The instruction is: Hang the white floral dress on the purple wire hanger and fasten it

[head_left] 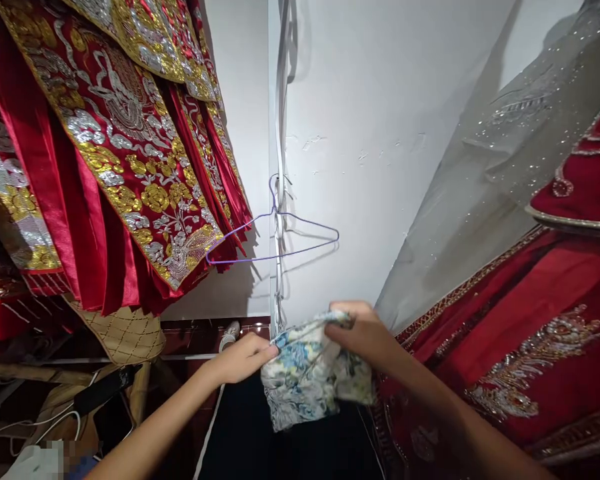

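Observation:
A folded floral cloth in white, blue and pale green hangs between my two hands at the lower middle; I cannot tell what kind of garment it is, if one. My left hand pinches its upper left edge with the thumb on top. At the upper right edge, my right hand is closed on the cloth, thumb on the near side and fingers behind. The right part of the cloth is slightly blurred. Beyond and above it, a thin purple wire hanger hangs bare by the wall.
Red garments with gold and silver embroidery hang on the left. On the right are a red beaded garment and sheer sparkling fabric. A wooden stand with a black device and white cables is at lower left. Behind is a white wall.

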A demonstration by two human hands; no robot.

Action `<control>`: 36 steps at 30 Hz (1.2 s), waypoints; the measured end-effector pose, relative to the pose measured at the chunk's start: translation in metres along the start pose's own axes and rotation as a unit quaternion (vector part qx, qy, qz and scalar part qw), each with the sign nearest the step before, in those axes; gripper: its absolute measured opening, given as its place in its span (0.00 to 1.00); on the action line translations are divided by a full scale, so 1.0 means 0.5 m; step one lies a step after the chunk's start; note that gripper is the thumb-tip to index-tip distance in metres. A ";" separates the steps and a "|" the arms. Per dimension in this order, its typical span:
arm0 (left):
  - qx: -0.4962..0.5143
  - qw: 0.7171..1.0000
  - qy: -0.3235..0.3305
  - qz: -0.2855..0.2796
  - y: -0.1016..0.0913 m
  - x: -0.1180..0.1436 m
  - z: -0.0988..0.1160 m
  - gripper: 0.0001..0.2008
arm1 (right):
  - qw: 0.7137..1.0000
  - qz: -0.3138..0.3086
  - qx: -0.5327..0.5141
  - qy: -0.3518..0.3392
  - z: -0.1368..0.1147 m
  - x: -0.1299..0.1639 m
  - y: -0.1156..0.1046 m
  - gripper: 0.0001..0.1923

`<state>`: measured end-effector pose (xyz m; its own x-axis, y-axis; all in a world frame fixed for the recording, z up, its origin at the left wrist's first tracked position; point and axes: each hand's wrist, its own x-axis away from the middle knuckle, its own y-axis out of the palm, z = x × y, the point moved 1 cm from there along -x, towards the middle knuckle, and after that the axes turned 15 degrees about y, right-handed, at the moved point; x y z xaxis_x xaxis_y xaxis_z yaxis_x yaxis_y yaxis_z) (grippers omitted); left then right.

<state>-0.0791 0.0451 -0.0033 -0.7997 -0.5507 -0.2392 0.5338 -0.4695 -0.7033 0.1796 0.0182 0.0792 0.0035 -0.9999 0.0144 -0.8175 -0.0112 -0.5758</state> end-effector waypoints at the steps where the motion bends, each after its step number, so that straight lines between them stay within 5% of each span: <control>1: -0.021 1.000 -0.002 -0.003 -0.016 0.012 0.000 0.29 | 0.999 0.049 -0.008 -0.008 -0.004 -0.023 -0.012 0.13; 4: -0.130 0.991 -0.026 -0.008 -0.077 0.038 0.006 0.24 | 0.981 0.172 -0.044 -0.080 -0.022 -0.106 -0.030 0.02; 5: -0.172 0.984 -0.044 -0.010 -0.097 0.045 0.008 0.21 | 0.976 0.184 -0.051 -0.109 -0.028 -0.137 -0.028 0.10; 9: -0.299 0.946 -0.124 -0.025 -0.160 0.069 0.011 0.14 | 0.981 0.104 -0.023 -0.161 -0.042 -0.260 0.012 0.32; 14: -0.394 0.910 -0.130 0.015 -0.192 0.105 -0.003 0.16 | 0.991 0.054 0.005 -0.124 -0.018 -0.343 0.067 0.23; 20: -0.363 0.914 -0.125 0.127 -0.221 0.118 -0.003 0.15 | 0.990 0.019 -0.031 -0.135 0.006 -0.306 0.061 0.12; 27: -0.289 0.909 0.009 0.300 -0.282 0.021 0.081 0.15 | 0.990 0.018 -0.049 -0.130 -0.025 -0.252 0.035 0.09; 31: -0.296 0.904 0.064 0.303 -0.328 -0.049 0.115 0.15 | 0.987 0.001 -0.087 -0.139 -0.043 -0.234 0.048 0.11; 36: -0.283 0.926 0.019 0.249 -0.388 -0.099 0.074 0.33 | 0.981 0.023 -0.109 -0.159 -0.071 -0.196 0.031 0.21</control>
<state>-0.1330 0.1378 0.1698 -0.5073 -0.5716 -0.6449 0.6187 0.2793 -0.7343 0.1462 0.1165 0.0981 0.1155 -0.9521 -0.2833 -0.9242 0.0014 -0.3818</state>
